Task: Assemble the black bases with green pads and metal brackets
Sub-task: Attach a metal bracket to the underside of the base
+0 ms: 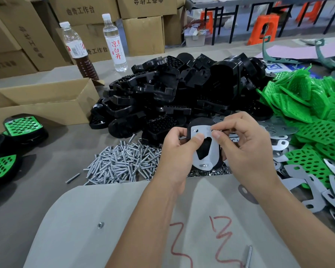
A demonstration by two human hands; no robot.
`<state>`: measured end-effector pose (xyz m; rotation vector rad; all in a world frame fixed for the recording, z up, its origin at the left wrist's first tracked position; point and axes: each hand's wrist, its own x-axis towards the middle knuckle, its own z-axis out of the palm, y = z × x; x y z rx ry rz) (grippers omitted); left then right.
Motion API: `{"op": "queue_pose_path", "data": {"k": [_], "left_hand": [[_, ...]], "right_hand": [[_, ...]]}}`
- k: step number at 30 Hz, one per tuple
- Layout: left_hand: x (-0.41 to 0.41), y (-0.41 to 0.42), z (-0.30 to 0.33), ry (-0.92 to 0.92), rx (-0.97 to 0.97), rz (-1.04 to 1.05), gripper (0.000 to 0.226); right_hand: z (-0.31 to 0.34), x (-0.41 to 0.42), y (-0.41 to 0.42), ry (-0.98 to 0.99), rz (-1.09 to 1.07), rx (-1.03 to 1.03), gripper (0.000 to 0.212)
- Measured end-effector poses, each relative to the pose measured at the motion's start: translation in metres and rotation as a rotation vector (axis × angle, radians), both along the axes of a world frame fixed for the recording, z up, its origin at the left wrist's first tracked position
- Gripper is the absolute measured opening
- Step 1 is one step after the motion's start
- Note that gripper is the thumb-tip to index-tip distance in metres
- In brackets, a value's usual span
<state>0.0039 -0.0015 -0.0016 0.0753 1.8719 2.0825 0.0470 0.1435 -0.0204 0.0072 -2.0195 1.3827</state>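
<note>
Centre frame, both hands work one piece: the left hand grips a black base, thumb pressing the metal bracket against it, while the right hand pinches the bracket's top edge. Green pads heap at right on the counter.

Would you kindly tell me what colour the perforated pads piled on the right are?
Bright green pads, clearest in the head view.

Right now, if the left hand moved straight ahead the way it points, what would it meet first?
Probably the pile of black bases just beyond it. The left hand already holds a black base with a metal bracket on it; depth is uncertain.
</note>
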Motion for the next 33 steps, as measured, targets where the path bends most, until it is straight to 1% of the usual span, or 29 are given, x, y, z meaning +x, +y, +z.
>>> {"op": "queue_pose_path", "data": {"k": [4,9,12,14,15,16,18,20,22,23,25,27,29,31,33], "left_hand": [[0.002,0.003,-0.001,0.049,-0.013,0.030,0.018],[0.008,0.010,-0.004,0.128,-0.058,0.136,0.013],[0.008,0.012,-0.007,0.180,-0.079,0.176,0.015],[0.005,0.010,-0.006,0.207,-0.077,0.207,0.015],[0.002,0.008,-0.005,0.214,-0.074,0.233,0.015],[0.000,0.005,-0.004,0.219,-0.070,0.263,0.017],[-0.004,0.000,-0.002,0.235,-0.069,0.311,0.022],[-0.007,-0.004,-0.001,0.278,-0.078,0.347,0.024],[-0.009,-0.008,-0.002,0.327,-0.111,0.371,0.020],[-0.009,-0.009,-0.002,0.341,-0.124,0.381,0.019],[-0.010,-0.011,-0.002,0.370,-0.146,0.388,0.019],[-0.010,-0.012,0.000,0.410,-0.179,0.387,0.019],[-0.008,-0.011,0.001,0.475,-0.222,0.385,0.020],[-0.005,-0.010,0.001,0.559,-0.292,0.399,0.022],[-0.001,-0.008,0.001,0.637,-0.343,0.406,0.024]], "right_hand": [[0.000,0.000,-0.004,-0.003,-0.030,-0.006,0.015],[0.002,0.001,-0.015,0.057,-0.193,0.109,0.013],[0.004,0.001,-0.014,0.066,-0.271,0.157,0.025],[0.004,0.002,-0.012,0.031,-0.264,0.136,0.044],[0.004,0.002,-0.011,0.002,-0.248,0.130,0.050],[0.004,0.003,-0.009,-0.027,-0.228,0.150,0.051],[0.002,0.002,-0.006,-0.100,-0.161,0.289,0.041],[0.004,0.003,-0.004,-0.238,-0.058,0.517,0.023],[0.005,0.004,-0.005,-0.403,0.035,0.715,0.025],[0.005,0.004,-0.006,-0.457,0.057,0.756,0.025],[0.006,0.004,-0.008,-0.483,0.074,0.751,0.018],[0.006,0.003,-0.007,-0.483,0.086,0.729,0.017],[0.006,0.002,-0.006,-0.421,0.101,0.666,0.015],[0.005,0.002,-0.006,-0.287,0.066,0.517,0.013],[0.005,0.003,-0.005,-0.159,-0.001,0.277,0.014]]}}
